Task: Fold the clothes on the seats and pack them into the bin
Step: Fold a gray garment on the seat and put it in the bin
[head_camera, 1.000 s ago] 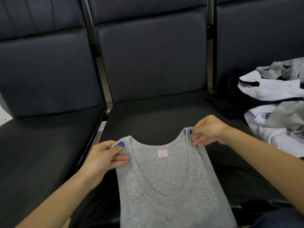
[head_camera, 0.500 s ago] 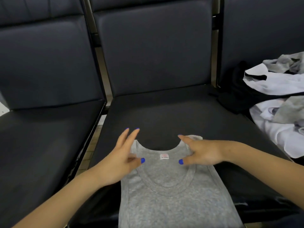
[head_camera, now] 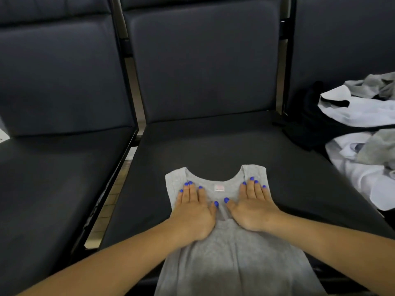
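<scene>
A grey tank top (head_camera: 233,259) lies flat on the middle black seat (head_camera: 213,146), neckline away from me, its hem running off the seat's front edge. My left hand (head_camera: 193,212) presses flat on the top's left shoulder with straight fingers. My right hand (head_camera: 254,205) presses flat on the right shoulder the same way. A small pink label (head_camera: 218,187) shows between the hands at the back of the neck. No bin is in view.
A pile of white, grey and black clothes (head_camera: 361,133) covers the right seat. The left seat (head_camera: 53,178) is bare, with a gap showing tiled floor (head_camera: 109,208) between it and the middle seat. Seat backs rise behind.
Both hands let go of the shoulder straps they pinched, laid the tank top down on the seat, and now press flat on it.
</scene>
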Tool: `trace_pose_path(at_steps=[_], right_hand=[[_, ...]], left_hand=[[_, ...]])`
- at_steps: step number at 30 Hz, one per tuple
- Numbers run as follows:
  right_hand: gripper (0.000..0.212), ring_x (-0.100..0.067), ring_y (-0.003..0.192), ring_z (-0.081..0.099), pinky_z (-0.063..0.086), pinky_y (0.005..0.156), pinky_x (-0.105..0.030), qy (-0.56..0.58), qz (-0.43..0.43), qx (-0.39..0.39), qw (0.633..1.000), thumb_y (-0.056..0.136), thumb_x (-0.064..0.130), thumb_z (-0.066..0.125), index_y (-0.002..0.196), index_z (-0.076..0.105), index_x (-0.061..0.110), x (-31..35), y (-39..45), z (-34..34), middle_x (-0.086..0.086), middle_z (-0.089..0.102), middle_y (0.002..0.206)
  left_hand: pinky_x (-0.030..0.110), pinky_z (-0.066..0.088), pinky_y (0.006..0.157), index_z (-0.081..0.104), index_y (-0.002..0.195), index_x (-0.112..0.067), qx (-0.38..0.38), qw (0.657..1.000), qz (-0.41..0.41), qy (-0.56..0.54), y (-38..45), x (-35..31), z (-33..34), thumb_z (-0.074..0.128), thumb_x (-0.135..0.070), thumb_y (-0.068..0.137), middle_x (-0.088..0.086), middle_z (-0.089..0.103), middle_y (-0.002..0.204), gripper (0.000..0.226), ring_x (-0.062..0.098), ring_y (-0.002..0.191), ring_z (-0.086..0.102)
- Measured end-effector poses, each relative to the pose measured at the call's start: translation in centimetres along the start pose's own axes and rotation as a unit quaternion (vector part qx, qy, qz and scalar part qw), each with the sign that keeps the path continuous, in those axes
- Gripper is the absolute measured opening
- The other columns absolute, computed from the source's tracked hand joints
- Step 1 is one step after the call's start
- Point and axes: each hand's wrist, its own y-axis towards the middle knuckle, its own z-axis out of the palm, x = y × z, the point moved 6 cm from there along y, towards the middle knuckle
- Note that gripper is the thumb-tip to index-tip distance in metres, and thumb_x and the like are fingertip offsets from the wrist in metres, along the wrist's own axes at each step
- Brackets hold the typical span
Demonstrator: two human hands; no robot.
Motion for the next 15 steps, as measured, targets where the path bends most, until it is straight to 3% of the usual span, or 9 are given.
trace_pose_path(at_steps=[5, 8, 13, 15], right_hand=[[0.069, -0.021, 0.144, -0.022, -0.014, 0.118, -0.036, 0.004, -0.029, -0.125, 0.992, 0.101, 0.047, 0.011, 0.148, -0.020, 0.008, -1.4, 3.7, -1.4, -0.012, -0.024, 0.156], [0.066, -0.019, 0.145, -0.020, -0.014, 0.117, -0.034, 0.048, -0.028, -0.142, 0.988, 0.102, 0.045, 0.012, 0.148, -0.019, 0.009, -1.4, 5.9, -2.9, -0.009, -0.022, 0.157], [0.062, -0.016, 0.146, -0.017, -0.013, 0.117, -0.033, 0.059, -0.038, -0.206, 0.976, 0.102, 0.043, 0.009, 0.150, -0.015, 0.012, -1.4, 10.0, -5.8, -0.006, -0.019, 0.158], [0.068, -0.016, 0.146, -0.017, -0.013, 0.117, -0.034, 0.022, -0.034, -0.260, 0.965, 0.094, 0.050, -0.005, 0.150, -0.015, 0.013, -1.3, 10.6, -5.9, -0.006, -0.019, 0.159]], left_hand=[[0.034, -0.014, 0.116, -0.009, 0.151, -0.010, -0.103, 0.994, 0.030, 0.032, 4.0, 0.4, -1.4, 0.013, -0.044, 0.102, 0.013, -0.018, 0.158, 0.064, 0.023, 0.146, -0.018], [0.034, -0.015, 0.116, -0.009, 0.151, -0.015, -0.155, 0.986, 0.039, 0.054, 6.3, 0.8, -2.6, 0.010, -0.048, 0.101, 0.008, -0.018, 0.158, 0.064, 0.019, 0.146, -0.018], [0.032, -0.019, 0.112, -0.009, 0.152, -0.019, -0.237, 0.971, 0.027, 0.022, 9.7, 1.0, -4.4, -0.014, -0.057, 0.081, 0.005, -0.018, 0.159, 0.080, 0.018, 0.146, -0.018], [0.031, -0.020, 0.111, -0.010, 0.151, -0.020, -0.257, 0.966, 0.017, 0.011, 10.5, 1.2, -5.0, -0.017, -0.057, 0.078, 0.005, -0.018, 0.159, 0.082, 0.017, 0.145, -0.019]])
